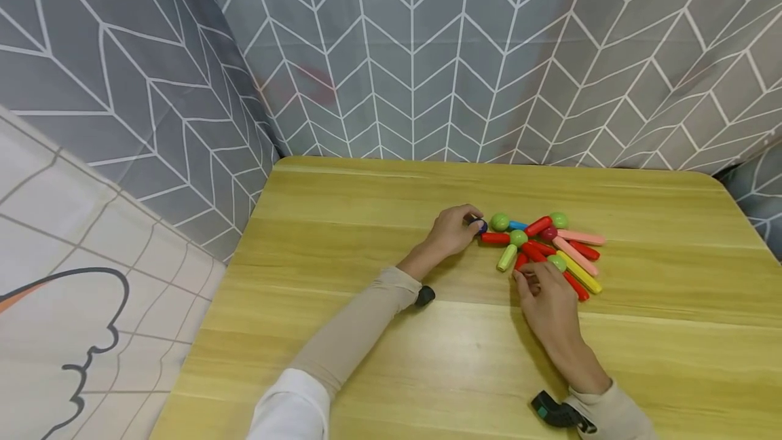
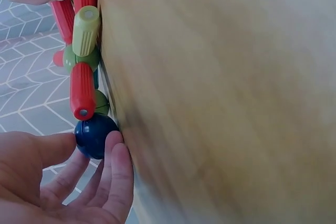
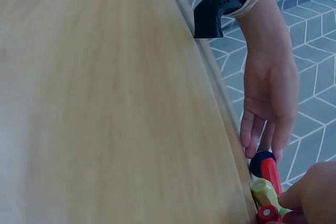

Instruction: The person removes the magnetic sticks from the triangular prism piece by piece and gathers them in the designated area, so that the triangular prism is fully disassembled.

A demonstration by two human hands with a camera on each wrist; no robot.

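My left hand (image 1: 451,231) pinches a dark blue ball (image 2: 96,136) between thumb and fingers, at the left end of a magnetic stick-and-ball figure. A red magnetic stick (image 1: 495,238) touches that ball and runs to a green ball (image 1: 518,237). From the same green ball a light green stick (image 1: 506,258) points toward the front. My right hand (image 1: 552,304) is at the figure's near side, its thumb and fingers gripping a short red stick (image 1: 520,261) that they partly hide. Beside its knuckles sits another green ball (image 1: 557,263).
Right of the hands, pink sticks (image 1: 576,255), a yellow stick (image 1: 579,272) and a dark red ball (image 1: 549,233) belong to the cluster. At its back are two more green balls (image 1: 499,222) and a blue stick (image 1: 517,225). A patterned grey curtain (image 1: 415,53) hangs behind the wooden table (image 1: 366,202).
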